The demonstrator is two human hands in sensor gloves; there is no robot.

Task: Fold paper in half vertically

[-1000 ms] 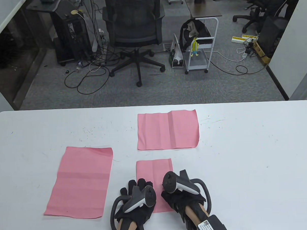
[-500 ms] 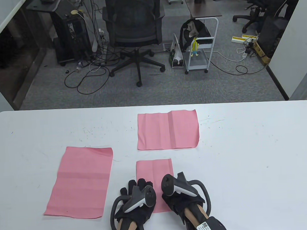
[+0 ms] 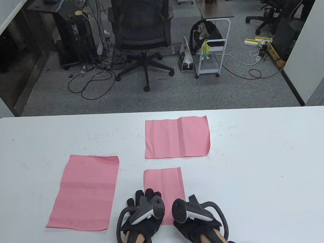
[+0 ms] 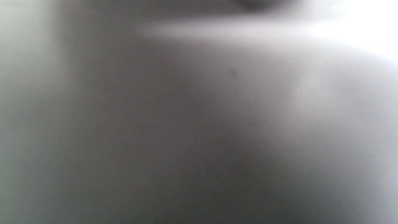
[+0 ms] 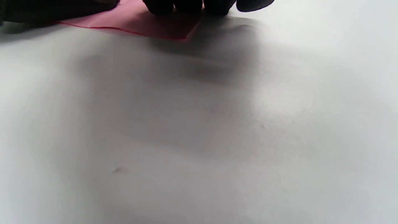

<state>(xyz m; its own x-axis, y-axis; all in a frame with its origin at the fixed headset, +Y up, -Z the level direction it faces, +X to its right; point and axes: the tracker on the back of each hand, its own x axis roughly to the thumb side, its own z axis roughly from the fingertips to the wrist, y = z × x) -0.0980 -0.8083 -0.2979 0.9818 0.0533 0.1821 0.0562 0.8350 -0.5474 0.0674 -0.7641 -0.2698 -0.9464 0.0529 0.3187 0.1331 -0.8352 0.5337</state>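
A small folded pink paper (image 3: 163, 181) lies near the front middle of the white table (image 3: 260, 162). My left hand (image 3: 145, 196) lies flat on its lower left part with straight fingers pressing it down. My right hand (image 3: 190, 215) rests at the paper's lower right corner, and the tracker covers its fingers in the table view. In the right wrist view its fingertips (image 5: 186, 6) touch the pink paper (image 5: 136, 23) close to that corner. The left wrist view is a grey blur and shows nothing.
A larger pink sheet (image 3: 86, 192) with faint creases lies to the left. Another creased pink sheet (image 3: 177, 138) lies farther back in the middle. Beyond the table's far edge stand an office chair (image 3: 141, 28) and a white cart (image 3: 212, 49).
My right hand has slid back along the folded paper's right side toward the near edge. The left hand and all the papers have stayed put.
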